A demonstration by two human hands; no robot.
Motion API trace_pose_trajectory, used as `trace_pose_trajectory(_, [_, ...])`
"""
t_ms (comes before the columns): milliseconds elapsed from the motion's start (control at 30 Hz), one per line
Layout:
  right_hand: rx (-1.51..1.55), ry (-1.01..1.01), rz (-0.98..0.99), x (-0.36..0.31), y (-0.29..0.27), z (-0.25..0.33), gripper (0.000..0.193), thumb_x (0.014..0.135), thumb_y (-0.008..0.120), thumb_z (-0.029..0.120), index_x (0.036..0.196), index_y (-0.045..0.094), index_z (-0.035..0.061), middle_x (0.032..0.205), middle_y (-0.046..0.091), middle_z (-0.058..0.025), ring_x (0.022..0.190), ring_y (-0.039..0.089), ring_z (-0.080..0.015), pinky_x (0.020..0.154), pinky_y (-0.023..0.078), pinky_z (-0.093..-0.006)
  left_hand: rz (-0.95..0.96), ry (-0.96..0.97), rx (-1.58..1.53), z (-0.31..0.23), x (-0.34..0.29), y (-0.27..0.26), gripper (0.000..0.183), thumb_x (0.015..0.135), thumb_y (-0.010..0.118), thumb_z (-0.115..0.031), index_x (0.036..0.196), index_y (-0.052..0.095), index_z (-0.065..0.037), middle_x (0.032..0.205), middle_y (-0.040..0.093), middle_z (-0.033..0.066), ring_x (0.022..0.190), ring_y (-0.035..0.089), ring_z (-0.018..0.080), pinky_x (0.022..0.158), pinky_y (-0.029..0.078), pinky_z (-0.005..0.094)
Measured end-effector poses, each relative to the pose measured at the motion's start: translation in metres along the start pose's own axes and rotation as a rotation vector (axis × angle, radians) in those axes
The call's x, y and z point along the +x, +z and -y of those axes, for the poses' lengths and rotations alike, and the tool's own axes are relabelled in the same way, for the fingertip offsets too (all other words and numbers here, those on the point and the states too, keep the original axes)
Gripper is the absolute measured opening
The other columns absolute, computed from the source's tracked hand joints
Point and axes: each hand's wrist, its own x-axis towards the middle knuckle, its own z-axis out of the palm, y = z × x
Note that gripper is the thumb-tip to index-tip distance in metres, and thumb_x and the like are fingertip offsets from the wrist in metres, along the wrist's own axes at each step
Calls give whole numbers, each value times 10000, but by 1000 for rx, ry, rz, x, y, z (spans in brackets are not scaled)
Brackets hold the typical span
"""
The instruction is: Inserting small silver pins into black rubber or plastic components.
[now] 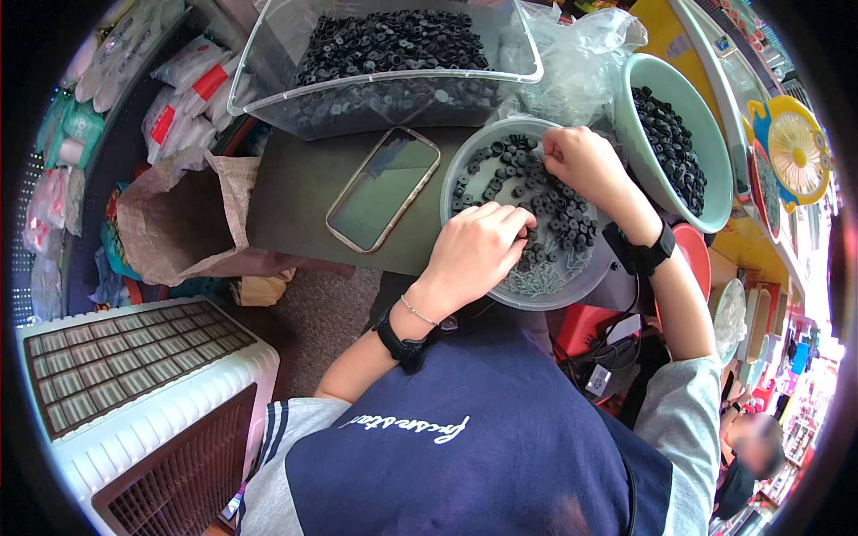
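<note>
In front of me stands a round, pale plastic tub (451,170). Small black round plastic parts (572,214) lie in it, with a heap of silvery screws (541,275) at its near side. My left hand (478,246) reaches over the tub's left rim, fingers curled together beside the black parts; what its fingertips hold is hidden. Over the far right side of the tub is my right hand (585,165), fingers bent and closed, the fingertips turned down and out of sight. I cannot make out anything between them.
A phone (384,189) lies on the dark table (290,192) left of the tub. Behind stands a clear bin (384,89) of black parts; at right, a green basin (715,170) holds more. An open woven sack (234,192) and a white air cooler (179,438) stand at left.
</note>
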Motion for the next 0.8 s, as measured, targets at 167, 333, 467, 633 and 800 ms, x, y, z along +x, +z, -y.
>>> trace_pose_trajectory(167, [-146,18,-102,-16,-29,-2,124,790,631,111,857,669,14,801,693,-197,795,691,-406,734,560,-482,11,-4,4,1,-1,1,181,843,710,-131,1013,671,-82,903,706,36,886,677,242,798,545,367])
trace_pose_trajectory(333, [-385,189,-63,-50,-62,-5,51,730,644,31,761,669,-1,757,677,-217,763,694,-413,734,573,-489,16,3,3,0,0,0,184,840,709,-133,1017,676,-96,896,701,18,880,675,235,800,546,368])
trace_pose_trajectory(467, [-452,205,-66,-68,-50,-20,29,733,652,15,743,666,-9,744,672,-228,752,698,-411,722,577,-483,37,-9,-1,0,2,0,185,847,705,-141,1026,676,-106,884,692,7,869,671,230,792,543,371])
trace_pose_trajectory(633, [-453,182,-103,-68,-43,-23,29,764,645,12,755,668,-2,746,673,-212,752,697,-403,717,576,-480,24,-7,3,0,1,-1,179,851,702,-141,1025,674,-104,875,687,8,863,669,231,785,541,372])
trace_pose_trajectory(800, [-279,-41,-65,-47,-41,-16,77,846,628,37,917,655,22,892,655,-151,854,680,-372,759,554,-464,34,-18,2,-1,1,-2,181,842,709,-132,1017,675,-97,875,692,15,866,673,232,788,541,371])
